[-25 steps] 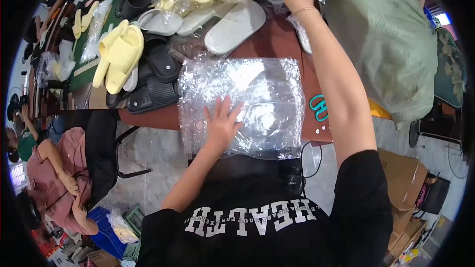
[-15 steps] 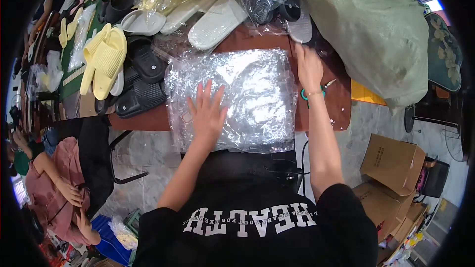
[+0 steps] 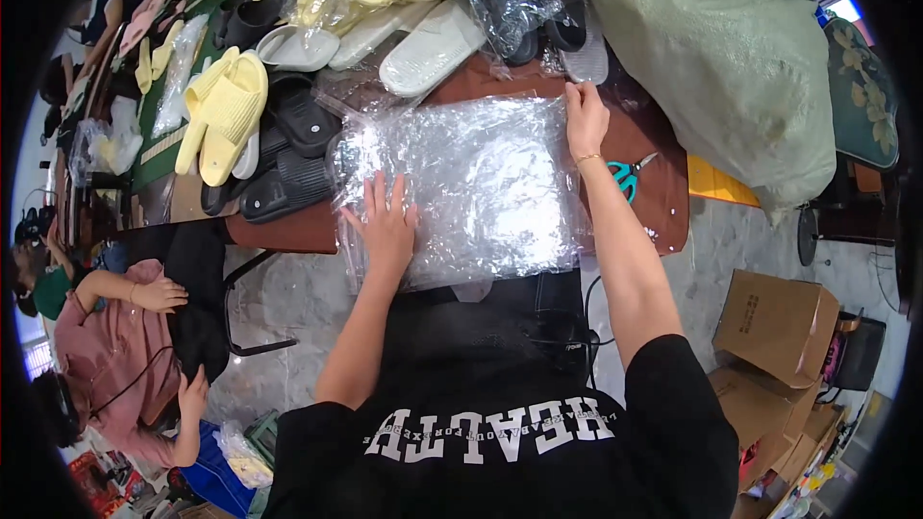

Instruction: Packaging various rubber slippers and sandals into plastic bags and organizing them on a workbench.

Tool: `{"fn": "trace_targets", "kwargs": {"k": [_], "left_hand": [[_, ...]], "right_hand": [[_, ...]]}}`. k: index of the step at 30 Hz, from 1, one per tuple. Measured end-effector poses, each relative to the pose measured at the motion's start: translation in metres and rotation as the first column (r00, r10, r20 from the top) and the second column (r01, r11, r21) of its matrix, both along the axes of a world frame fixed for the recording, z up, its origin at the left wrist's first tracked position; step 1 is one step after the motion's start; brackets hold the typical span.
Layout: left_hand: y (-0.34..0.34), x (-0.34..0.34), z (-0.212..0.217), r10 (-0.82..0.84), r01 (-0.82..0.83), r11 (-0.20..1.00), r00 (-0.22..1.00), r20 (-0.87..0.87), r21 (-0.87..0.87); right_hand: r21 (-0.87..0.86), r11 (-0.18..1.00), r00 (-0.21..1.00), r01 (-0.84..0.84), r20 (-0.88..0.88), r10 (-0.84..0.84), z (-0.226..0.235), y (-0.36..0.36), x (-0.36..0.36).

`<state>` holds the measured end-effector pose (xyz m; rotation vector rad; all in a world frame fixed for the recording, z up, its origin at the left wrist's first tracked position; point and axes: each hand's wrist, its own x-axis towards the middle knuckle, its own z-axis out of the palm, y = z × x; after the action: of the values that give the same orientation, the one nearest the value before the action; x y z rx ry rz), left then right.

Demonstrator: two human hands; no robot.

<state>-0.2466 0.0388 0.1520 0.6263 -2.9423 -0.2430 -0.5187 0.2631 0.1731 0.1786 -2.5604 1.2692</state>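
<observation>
A stack of clear plastic bags lies flat on the brown tabletop in front of me. My left hand rests on the left part of the stack, its fingers spread. At the far right corner, my right hand has its fingers closed on the edge of the plastic. Teal-handled scissors lie just right of my right wrist. Beyond the stack sits a white ribbed slipper, and black slippers are to its left.
Yellow slippers and wrapped pairs crowd the far left. A big pale green sack fills the far right. Cardboard boxes stand on the floor to the right. A person in a pink top sits at left.
My right hand has moved slightly left and closed on the plastic's corner. My left hand has slid a little nearer to me. The seated person's hands have moved apart.
</observation>
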Motion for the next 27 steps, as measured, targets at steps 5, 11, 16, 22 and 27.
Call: {"fn": "trace_targets", "kwargs": {"k": [5,11,16,22,27], "left_hand": [[0.017,-0.020,0.052,-0.081,0.081,0.997,0.997,-0.005,-0.018],[0.028,-0.077,0.020,-0.231,0.227,0.972,0.970,-0.070,-0.057],[0.017,-0.095,-0.011,-0.239,0.232,0.969,0.967,-0.093,-0.083],[-0.037,-0.094,-0.012,-0.210,0.206,0.975,0.976,-0.048,-0.079],[-0.054,-0.086,-0.003,-0.154,0.128,0.953,0.985,-0.078,-0.274]], "right_hand": [[-0.029,0.996,0.993,-0.087,0.076,0.089,0.019,-0.015,0.011],[0.166,0.972,0.972,-0.164,0.193,0.131,0.024,-0.041,0.038],[0.711,0.608,0.802,-0.355,-0.103,0.589,0.027,-0.039,0.106],[0.658,0.647,0.874,-0.385,0.034,0.485,-0.020,-0.015,0.100],[0.669,0.642,0.893,-0.374,0.074,0.444,-0.026,-0.021,0.101]]}}
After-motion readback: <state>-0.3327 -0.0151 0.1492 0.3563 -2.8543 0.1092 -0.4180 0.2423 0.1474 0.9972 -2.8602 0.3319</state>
